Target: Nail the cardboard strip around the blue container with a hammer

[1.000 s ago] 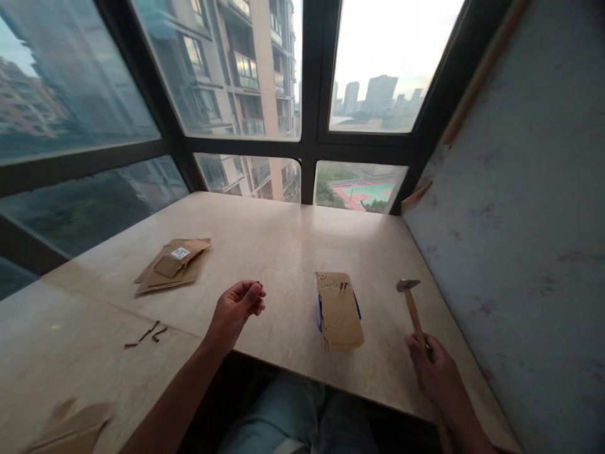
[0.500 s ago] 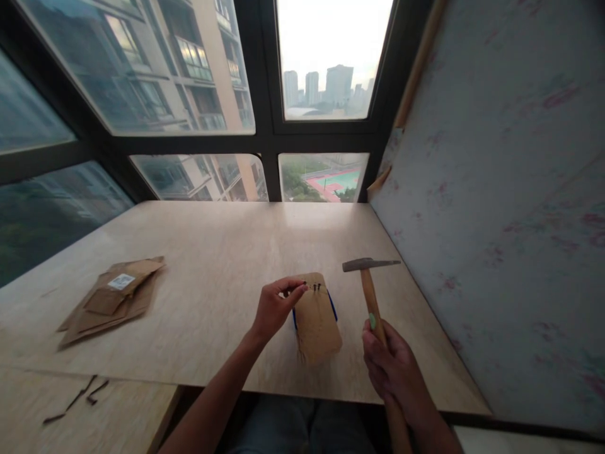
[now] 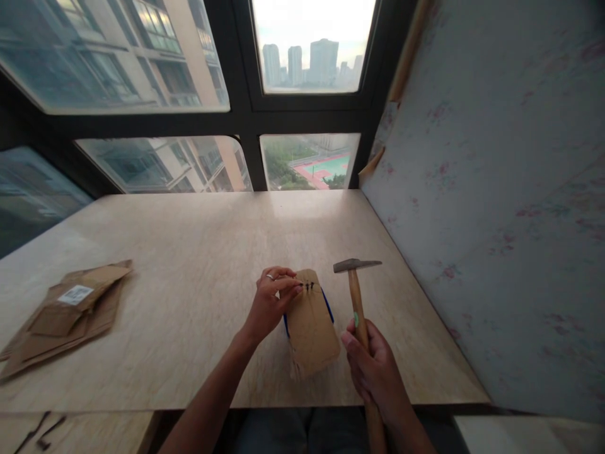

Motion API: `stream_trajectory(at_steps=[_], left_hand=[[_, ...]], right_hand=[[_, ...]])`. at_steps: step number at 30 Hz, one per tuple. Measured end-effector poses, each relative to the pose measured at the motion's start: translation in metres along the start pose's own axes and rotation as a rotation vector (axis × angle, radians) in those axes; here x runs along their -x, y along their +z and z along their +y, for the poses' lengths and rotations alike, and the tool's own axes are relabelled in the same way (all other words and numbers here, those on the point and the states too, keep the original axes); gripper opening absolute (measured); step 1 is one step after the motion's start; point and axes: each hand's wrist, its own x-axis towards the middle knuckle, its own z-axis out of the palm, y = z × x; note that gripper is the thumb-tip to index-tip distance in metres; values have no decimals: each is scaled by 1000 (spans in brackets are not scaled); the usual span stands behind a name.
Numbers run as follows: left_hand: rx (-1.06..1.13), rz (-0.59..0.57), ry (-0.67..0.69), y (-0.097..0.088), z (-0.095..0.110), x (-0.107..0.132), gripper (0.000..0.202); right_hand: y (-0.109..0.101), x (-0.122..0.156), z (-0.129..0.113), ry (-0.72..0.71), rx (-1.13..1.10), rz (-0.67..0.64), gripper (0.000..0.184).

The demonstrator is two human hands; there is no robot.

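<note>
At a pale worktop (image 3: 212, 239) beneath dark-framed windows (image 3: 312, 47), a person's left hand (image 3: 293, 287) pinches thumb and fingertips together at the far left part of a brown cardboard piece (image 3: 312, 331). A small dark object (image 3: 301, 284) pokes from the pinch, mostly covered by the fingers, its shape too small to make out. Just beside it, two short dark pins (image 3: 309, 286) stand up from the cardboard, near its far end; how deep they go is hidden.

The cardboard lies over something with blue edges (image 3: 328, 305) that show at both sides. Whether that is a box or a solid block cannot be told, and any contents are out of sight.

The right hand (image 3: 371, 353) is wrapped firmly round the wooden handle of a hammer (image 3: 358, 302), held upright to the right of the cardboard, its metal head clear of the pins. Fingers cover part of the handle, whose lower end runs toward the frame's bottom edge.

At left, flat brown paper packets (image 3: 101, 315) lie stacked, the top one bearing a white label (image 3: 75, 294) with unreadable print. What they hold cannot be seen, and the frame's left edge crops the pile. In the lower left corner, thin dark bent pieces (image 3: 43, 444) lie on another pale surface (image 3: 104, 432), partly cut off.
</note>
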Motion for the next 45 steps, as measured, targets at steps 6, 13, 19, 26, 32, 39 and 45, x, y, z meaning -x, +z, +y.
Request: stream_trajectory(at_steps=[6,13,19,26,32,39,45], left_hand=[[23,-10,49,0,-2,-1,15],[9,18,85,4,-2,0,16],[-66,16,117,6,-1,0,17],[-75,-15,111,5,2,-1,17],[-70,-5,120,4,3,3,13],[-131,-62,123,3,4,3,15],[-118,-81,132,1,4,1,14]], right_hand=[[4,-2,3,10,45,16,55],[4,-2,10,22,19,30,54],[5,-2,12,12,11,36,53],[8,0,10,-20,66,46,49],[9,-1,12,-21,79,59,48],[11,-2,13,-16,48,63,49],[12,-1,14,-17,51,75,49]])
